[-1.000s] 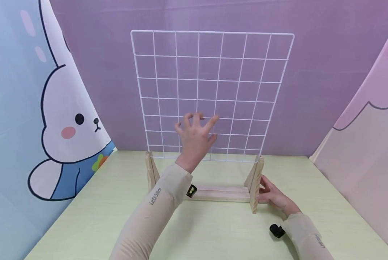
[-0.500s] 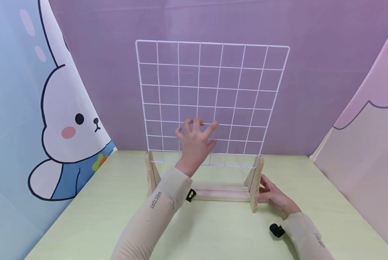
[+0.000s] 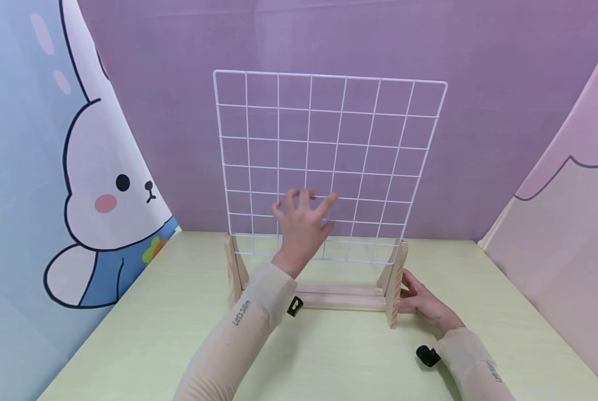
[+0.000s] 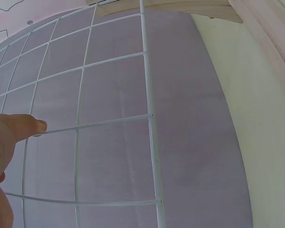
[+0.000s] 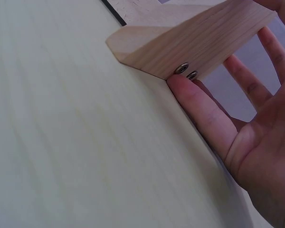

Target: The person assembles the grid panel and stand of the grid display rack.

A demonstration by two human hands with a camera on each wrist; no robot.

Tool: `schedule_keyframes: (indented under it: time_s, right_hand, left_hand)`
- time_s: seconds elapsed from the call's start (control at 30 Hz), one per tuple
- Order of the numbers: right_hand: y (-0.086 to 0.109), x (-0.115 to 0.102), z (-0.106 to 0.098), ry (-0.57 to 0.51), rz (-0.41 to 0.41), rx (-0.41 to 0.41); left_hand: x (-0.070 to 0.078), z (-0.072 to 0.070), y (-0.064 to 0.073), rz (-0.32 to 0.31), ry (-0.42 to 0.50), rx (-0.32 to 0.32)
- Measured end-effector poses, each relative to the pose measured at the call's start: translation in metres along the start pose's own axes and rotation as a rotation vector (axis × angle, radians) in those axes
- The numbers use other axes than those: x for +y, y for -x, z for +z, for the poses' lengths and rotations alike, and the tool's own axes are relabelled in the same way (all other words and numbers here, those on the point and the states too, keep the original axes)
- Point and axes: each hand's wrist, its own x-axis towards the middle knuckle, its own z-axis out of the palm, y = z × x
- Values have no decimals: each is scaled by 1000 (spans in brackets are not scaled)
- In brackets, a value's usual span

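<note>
A white wire grid panel point(image 3: 346, 77) stands nearly upright between the two wooden end boards of a stand. My left hand point(image 3: 301, 225) grips the panel below its middle, fingers spread and tips hooked at the wires. In the left wrist view, the thumb point(image 4: 23, 126) lies along one wire. Low on the right, my right hand point(image 3: 424, 303) touches the outside of the right end board point(image 3: 394, 289) with fairly straight fingers. Its thumb point(image 5: 190, 92) presses beside two screws point(image 5: 181, 68) near the board's bottom in the right wrist view.
A wooden crossbar point(image 3: 341, 302) joins the end boards close over the pale yellow table point(image 3: 339, 356). Behind hangs a purple backdrop point(image 3: 479, 139). Cartoon-printed cloths flank the table, a rabbit point(image 3: 106, 172) on the left and a pink figure point(image 3: 589, 128) on the right.
The grid panel has come down between the end boards, its top edge lower in view, and my left hand has moved down with it. The right hand has stayed put.
</note>
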Motion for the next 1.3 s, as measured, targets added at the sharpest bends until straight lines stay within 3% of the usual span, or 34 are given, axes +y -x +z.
schedule_keyframes:
  time_s: [0.8,1.3]
  right_hand:
    - [0,0,-1,-55,-46,-56]
    - [0,0,-1,-34,-24,-43]
  left_hand:
    - [2,5,17,-16,2,-14]
    - [4,11,32,-36,22,-12]
